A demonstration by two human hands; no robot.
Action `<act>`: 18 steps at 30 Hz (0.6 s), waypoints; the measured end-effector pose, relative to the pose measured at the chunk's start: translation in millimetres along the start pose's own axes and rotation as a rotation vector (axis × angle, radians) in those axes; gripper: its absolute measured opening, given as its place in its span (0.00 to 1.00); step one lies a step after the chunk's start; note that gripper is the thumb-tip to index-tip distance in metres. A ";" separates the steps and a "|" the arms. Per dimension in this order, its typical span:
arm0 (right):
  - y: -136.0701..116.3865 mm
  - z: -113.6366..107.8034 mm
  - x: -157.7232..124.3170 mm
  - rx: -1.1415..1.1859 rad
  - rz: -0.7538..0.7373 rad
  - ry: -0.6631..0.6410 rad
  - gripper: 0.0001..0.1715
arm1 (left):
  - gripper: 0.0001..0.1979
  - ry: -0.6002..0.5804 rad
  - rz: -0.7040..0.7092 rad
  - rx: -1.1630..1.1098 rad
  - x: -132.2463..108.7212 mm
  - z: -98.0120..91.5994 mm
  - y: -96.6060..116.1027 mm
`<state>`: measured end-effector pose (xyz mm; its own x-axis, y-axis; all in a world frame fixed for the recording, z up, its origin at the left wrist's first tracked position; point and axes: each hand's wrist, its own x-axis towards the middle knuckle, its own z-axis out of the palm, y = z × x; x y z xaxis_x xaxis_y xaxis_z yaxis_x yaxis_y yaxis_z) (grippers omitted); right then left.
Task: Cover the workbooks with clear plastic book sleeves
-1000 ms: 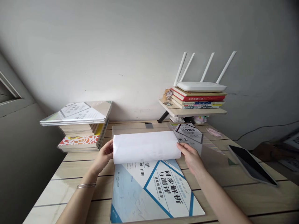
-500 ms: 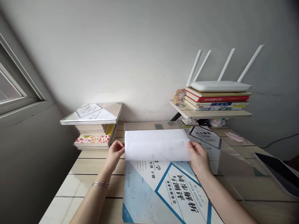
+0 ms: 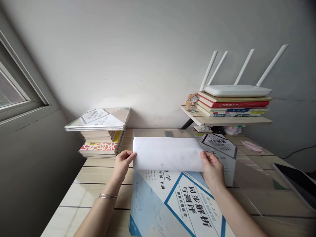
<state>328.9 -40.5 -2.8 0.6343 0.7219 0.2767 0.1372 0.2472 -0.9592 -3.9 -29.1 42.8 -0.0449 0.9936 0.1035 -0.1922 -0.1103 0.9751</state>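
A white sheet of paper (image 3: 165, 154), with faint print showing through it, lies across the far part of a blue and white workbook (image 3: 153, 204). My left hand (image 3: 124, 163) pinches the sheet's left edge between thumb and fingers; a silver bangle circles that wrist. At the right edge, my right hand (image 3: 212, 166) grips the same sheet, thumb on top. A clear plastic cover (image 3: 150, 133) shows beyond the paper's far edge. The top of the workbook is hidden beneath the paper.
Stacked books (image 3: 98, 133) stand at the back left. A raised shelf (image 3: 222, 121) holds books and a white router (image 3: 238, 90). Right of the workbook are another booklet (image 3: 221, 151), a clear plastic sheet (image 3: 256, 184) and a dark tablet-like device (image 3: 296, 184).
My left thumb now presses onto the paper's left edge. The view has shifted slightly; the sheet and my right hand keep nearly the same place over the workbook.
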 end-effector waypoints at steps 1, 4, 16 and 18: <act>-0.8 0.0 -0.7 -0.004 0.017 -0.005 0.25 | 0.16 0.014 0.010 0.018 -0.6 1.4 -0.2; -3.3 0.7 -2.5 -0.036 0.029 0.004 0.25 | 0.18 0.050 0.045 0.081 -1.6 4.9 -3.0; -11.8 8.9 -2.1 -0.099 -0.014 -0.010 0.22 | 0.29 -0.017 -0.115 -0.013 -3.8 10.7 -4.3; -16.8 2.6 1.0 -0.110 0.012 -0.038 0.23 | 0.27 -0.074 -0.130 -0.037 -3.9 11.3 -3.1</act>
<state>325.3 -42.2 13.7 0.6076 0.7488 0.2647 0.2134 0.1672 -0.9626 7.9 -32.4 41.6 0.0551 0.9985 -0.0073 -0.2282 0.0197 0.9734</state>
